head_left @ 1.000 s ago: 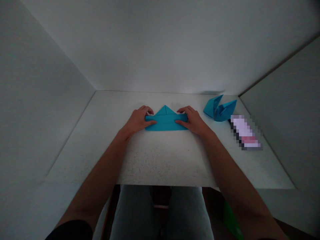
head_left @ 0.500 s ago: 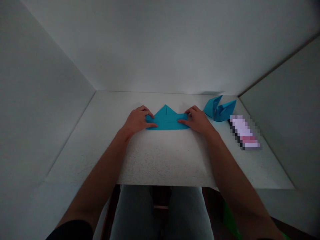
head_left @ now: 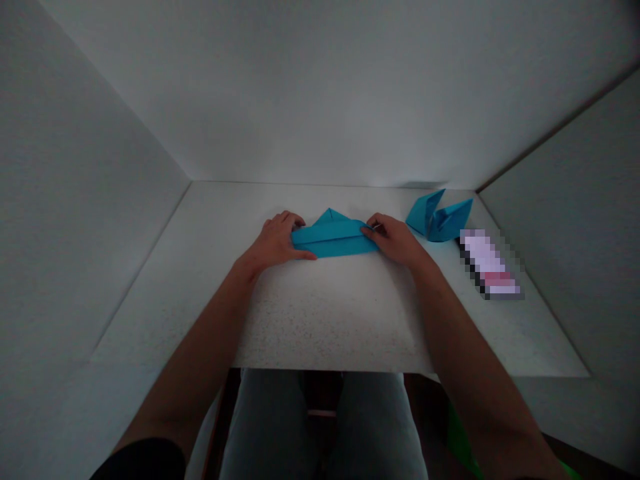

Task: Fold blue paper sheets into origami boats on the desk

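Paper (head_left: 334,239): right hand (head_left: 395,240) pinches, left hand (head_left: 277,241) seemingly cups.

dim light, soft shadows, pixelated phone (head_left: 491,264)

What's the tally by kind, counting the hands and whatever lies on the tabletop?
Hands, left hand and right hand: 2
Folded blue paper at the hands: 1
Two-pointed blue paper shape at the right: 1, though whether it is a single piece is unclear
Pixelated phone-like item: 1
Total: 5
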Demonstrator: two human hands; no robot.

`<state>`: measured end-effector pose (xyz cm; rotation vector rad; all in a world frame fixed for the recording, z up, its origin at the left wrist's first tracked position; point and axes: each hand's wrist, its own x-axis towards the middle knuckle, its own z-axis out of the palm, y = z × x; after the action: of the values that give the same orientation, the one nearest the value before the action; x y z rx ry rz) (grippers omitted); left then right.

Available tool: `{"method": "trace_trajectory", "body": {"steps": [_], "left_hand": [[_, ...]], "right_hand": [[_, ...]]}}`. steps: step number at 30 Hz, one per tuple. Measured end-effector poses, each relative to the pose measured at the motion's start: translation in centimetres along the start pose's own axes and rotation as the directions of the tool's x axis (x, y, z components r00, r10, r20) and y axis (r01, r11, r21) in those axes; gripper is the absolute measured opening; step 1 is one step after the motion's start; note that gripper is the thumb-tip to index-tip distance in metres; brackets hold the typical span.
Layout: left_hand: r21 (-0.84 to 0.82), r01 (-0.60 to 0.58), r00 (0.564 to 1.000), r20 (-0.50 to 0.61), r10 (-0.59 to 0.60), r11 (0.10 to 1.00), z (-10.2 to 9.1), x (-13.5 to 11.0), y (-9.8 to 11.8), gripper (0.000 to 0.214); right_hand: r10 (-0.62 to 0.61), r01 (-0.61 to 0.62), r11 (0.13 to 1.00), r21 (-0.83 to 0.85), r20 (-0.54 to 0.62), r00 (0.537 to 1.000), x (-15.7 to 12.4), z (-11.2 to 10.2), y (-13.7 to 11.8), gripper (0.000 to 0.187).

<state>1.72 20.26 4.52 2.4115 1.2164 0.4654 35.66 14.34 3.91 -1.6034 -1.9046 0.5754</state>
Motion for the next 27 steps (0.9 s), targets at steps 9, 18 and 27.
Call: {"method": "trace_trajectory", "body": {"steps": [9,18,27], "left_hand": [[-0.057,-0.057,0.973,-0.228,0.043,0.997,0.8,0.2,0.7,0.062],[0.096,-0.363,0.917,-0.137,0.374,0.927,0.8,-0.7,3.1,0.086],[-0.204,-0.258,0.897,-0.415,0.155,0.944,0.0,0.2,1.4,0.018]], "right_hand": [[0.074,-0.026,0.873,0.487,-0.078,0.994,0.7,0.4,-0.3,0.051],[0.207,-0.044,0.610,0.791,-0.105,0.973,0.6,1.3,-2.2,0.035],[0.219,-0.091,0.500,0.861,-0.023,0.975,0.5,0.2,-2.6,0.031]]}}
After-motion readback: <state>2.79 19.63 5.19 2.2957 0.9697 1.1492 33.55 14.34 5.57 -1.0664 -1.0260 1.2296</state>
